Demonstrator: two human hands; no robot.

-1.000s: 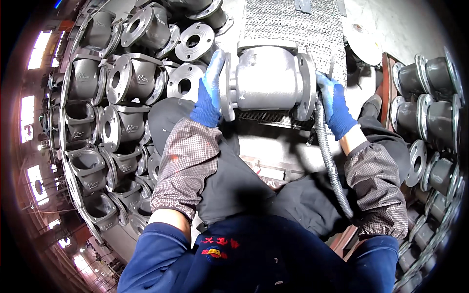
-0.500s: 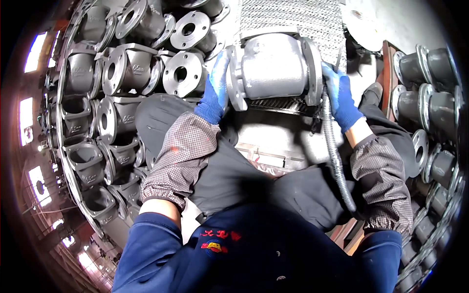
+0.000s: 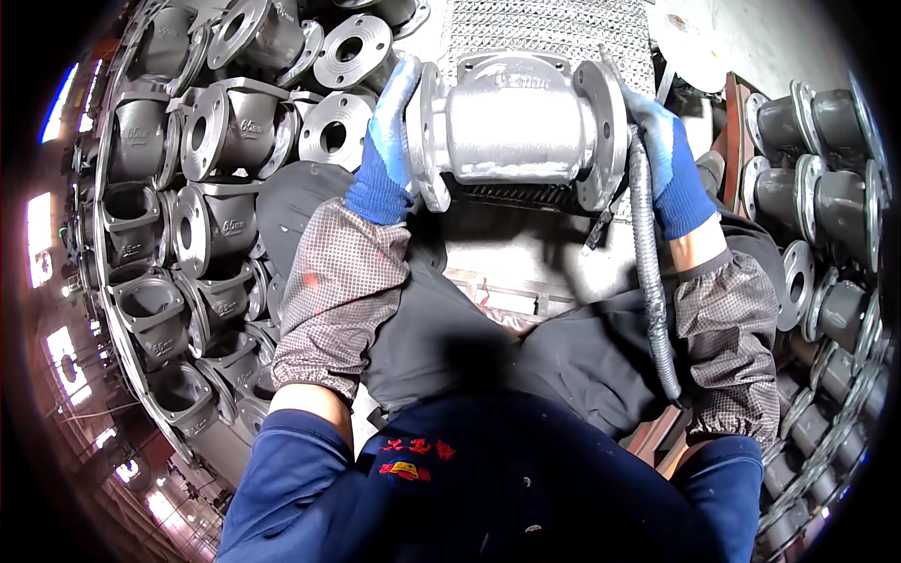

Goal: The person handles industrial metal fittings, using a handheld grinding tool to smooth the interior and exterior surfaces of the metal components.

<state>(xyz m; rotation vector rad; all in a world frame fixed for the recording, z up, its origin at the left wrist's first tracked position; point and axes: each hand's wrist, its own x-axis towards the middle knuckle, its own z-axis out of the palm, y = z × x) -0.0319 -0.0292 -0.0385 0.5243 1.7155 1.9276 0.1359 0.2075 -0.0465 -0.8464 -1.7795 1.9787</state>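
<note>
Between my hands is a grey cast-metal valve body (image 3: 511, 127), lying sideways with a round flange at each end and a flat flange along its far side. My left hand (image 3: 387, 141), in a blue knit glove, is closed on the left end flange. The right flange is gripped by my right hand (image 3: 666, 155), gloved alike; its fingertips are partly hidden behind the metal. Just beside my right hand, a ribbed grey hose (image 3: 648, 272) runs down to my thigh. Under and beyond the valve body is a work surface with a textured metal sheet (image 3: 549, 26).
Several similar castings (image 3: 239, 131) are stacked on the left, close to my left forearm. More flanged castings (image 3: 784, 192) stand in rows at the right, past a reddish-brown beam (image 3: 734, 122). A pale round disc (image 3: 690, 42) sits at the far right. My knees flank the work surface.
The valve body has rolled a little between my hands, so raised marking now shows on its upper far side. Both hands keep their grip on the flanges. The whole view has shifted slightly.
</note>
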